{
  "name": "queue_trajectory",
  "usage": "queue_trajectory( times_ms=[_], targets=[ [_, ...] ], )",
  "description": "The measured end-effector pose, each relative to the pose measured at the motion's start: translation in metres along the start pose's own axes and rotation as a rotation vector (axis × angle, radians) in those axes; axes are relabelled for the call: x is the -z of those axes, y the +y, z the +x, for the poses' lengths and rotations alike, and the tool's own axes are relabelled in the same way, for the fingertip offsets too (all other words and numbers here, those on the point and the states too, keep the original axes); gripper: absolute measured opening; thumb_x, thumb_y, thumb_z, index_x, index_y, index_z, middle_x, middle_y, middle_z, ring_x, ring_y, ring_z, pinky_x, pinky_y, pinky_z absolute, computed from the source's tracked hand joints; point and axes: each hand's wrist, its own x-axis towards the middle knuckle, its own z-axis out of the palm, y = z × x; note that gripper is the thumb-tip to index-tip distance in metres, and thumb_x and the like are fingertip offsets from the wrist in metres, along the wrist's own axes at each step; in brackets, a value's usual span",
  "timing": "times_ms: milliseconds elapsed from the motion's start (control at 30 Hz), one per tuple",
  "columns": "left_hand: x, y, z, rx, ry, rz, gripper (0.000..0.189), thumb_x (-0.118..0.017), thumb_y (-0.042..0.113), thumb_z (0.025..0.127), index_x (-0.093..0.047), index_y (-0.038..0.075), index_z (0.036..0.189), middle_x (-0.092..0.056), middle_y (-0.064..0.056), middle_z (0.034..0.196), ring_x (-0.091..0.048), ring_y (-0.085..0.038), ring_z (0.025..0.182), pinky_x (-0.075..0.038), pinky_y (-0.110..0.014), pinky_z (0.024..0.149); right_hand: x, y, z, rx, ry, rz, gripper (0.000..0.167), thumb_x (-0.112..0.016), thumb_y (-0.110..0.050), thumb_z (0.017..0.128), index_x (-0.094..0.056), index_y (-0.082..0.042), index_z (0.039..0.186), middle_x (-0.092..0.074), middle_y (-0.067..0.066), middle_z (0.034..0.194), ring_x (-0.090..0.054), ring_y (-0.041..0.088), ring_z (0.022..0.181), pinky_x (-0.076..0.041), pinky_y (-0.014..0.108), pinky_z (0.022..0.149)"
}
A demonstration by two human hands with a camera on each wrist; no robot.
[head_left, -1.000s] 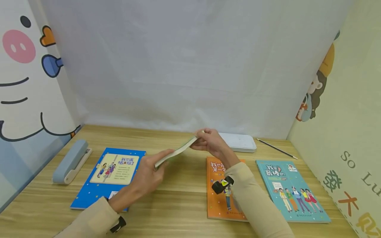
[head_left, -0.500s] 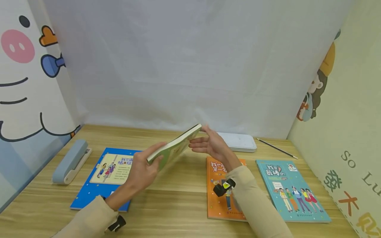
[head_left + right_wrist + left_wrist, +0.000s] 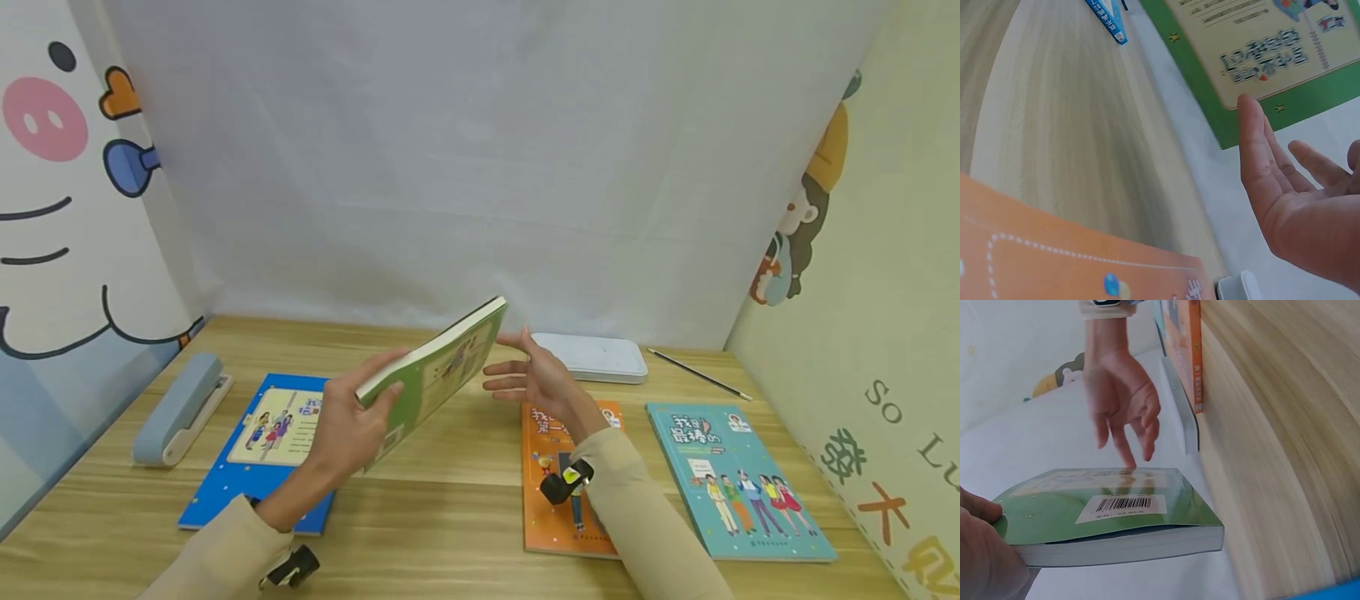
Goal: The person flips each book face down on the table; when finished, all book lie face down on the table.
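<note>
My left hand was stretched forward, pinching the green book by its near end, thumb on the printed cover; my right hand stood just beyond the far end, fingers spread and palm towards it. The book was tilted in the air above the table, between the blue book and the orange book; its green cover carried a pale panel and a white barcode label, and its white page edges showed

teal book: "我是最棒的", wall to its right: "so lu", "發大", orange book to its left: "第一", green book farther left: barcode, digits blurred
</note>
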Motion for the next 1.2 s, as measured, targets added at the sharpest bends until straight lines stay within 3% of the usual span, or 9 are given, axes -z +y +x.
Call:
queue_trajectory(
  times_ms=[200,400,533,700,800,933,1033,1100,1200],
  targets=[
    [0.004,0.004,-0.001,0.0,0.005,0.013,0.04,-0.06,-0.011,0.092,-0.062,-0.003,0.131,-0.066,-0.031,0.122,-0.073,-0.039,0.076,-0.06,-0.028,0.056,-0.004,0.005,0.002,-0.011,-0.01,-0.002,0.068,-0.021,-0.058,0.105,-0.032,-0.011,0.154,-0.05,0.033,0.141,-0.07,0.034,0.108,-0.059,0.043,0.09],
    [0.007,0.006,-0.001,0.06,0.025,-0.002,0.042,-0.06,-0.01,0.092,-0.061,-0.003,0.133,-0.068,-0.032,0.115,-0.074,-0.042,0.081,-0.059,-0.025,0.057,-0.004,0.006,0.001,-0.005,-0.03,-0.035,0.064,-0.025,-0.055,0.106,-0.034,-0.014,0.154,-0.058,0.028,0.134,-0.071,0.027,0.101,-0.059,0.044,0.091],
    [0.01,0.007,0.0,0.091,0.034,-0.011,0.041,-0.06,-0.009,0.093,-0.06,-0.002,0.133,-0.068,-0.033,0.115,-0.073,-0.045,0.084,-0.06,-0.027,0.058,-0.002,0.006,-0.002,0.0,-0.085,-0.083,0.058,-0.028,-0.052,0.107,-0.033,-0.019,0.155,-0.062,0.023,0.129,-0.072,0.027,0.101,-0.058,0.046,0.092],
    [0.014,0.009,0.003,0.141,0.045,-0.026,0.042,-0.06,-0.008,0.093,-0.06,0.0,0.135,-0.068,-0.033,0.116,-0.073,-0.044,0.089,-0.062,-0.03,0.062,0.0,0.009,-0.004,0.016,-0.201,-0.107,0.06,-0.03,-0.051,0.107,-0.017,-0.025,0.16,-0.048,0.033,0.145,-0.068,0.037,0.114,-0.053,0.053,0.099],
    [0.017,0.01,0.004,0.192,0.065,-0.042,0.043,-0.061,-0.006,0.094,-0.061,0.003,0.135,-0.068,-0.03,0.118,-0.076,-0.029,0.087,-0.062,-0.029,0.064,-0.001,0.012,-0.003,0.033,-0.258,-0.039,0.06,-0.03,-0.047,0.108,-0.012,-0.026,0.161,-0.035,0.035,0.153,-0.056,0.047,0.127,-0.048,0.056,0.104],
    [0.02,0.012,0.007,0.257,0.095,-0.09,0.044,-0.061,-0.005,0.094,-0.061,0.006,0.136,-0.066,-0.029,0.121,-0.073,-0.002,0.081,-0.061,-0.026,0.066,-0.004,0.016,-0.004,0.05,-0.307,0.168,0.057,-0.029,-0.037,0.11,-0.007,-0.027,0.161,-0.018,0.033,0.16,-0.031,0.054,0.143,-0.041,0.058,0.11],
    [0.021,0.014,0.008,0.291,0.112,-0.137,0.044,-0.061,-0.005,0.095,-0.061,0.008,0.137,-0.065,-0.03,0.123,-0.07,0.004,0.08,-0.061,-0.026,0.068,-0.009,0.018,-0.004,0.075,-0.327,0.327,0.056,-0.028,-0.028,0.111,-0.004,-0.03,0.161,-0.01,0.031,0.163,-0.017,0.054,0.148,-0.032,0.059,0.115],
    [0.021,0.015,0.009,0.316,0.122,-0.163,0.044,-0.06,-0.005,0.095,-0.06,0.009,0.137,-0.065,-0.029,0.124,-0.071,0.003,0.082,-0.061,-0.026,0.07,-0.012,0.02,-0.004,0.108,-0.331,0.377,0.056,-0.028,-0.022,0.111,-0.005,-0.031,0.161,-0.011,0.029,0.164,-0.016,0.053,0.149,-0.029,0.059,0.117],
    [0.022,0.016,0.011,0.361,0.128,-0.206,0.044,-0.06,-0.003,0.096,-0.059,0.01,0.138,-0.064,-0.023,0.124,-0.071,0.0,0.085,-0.061,-0.026,0.073,-0.018,0.022,-0.003,0.164,-0.316,0.384,0.057,-0.029,-0.013,0.11,-0.012,-0.032,0.16,-0.03,0.022,0.158,-0.033,0.049,0.144,-0.037,0.056,0.114]
  ],
)
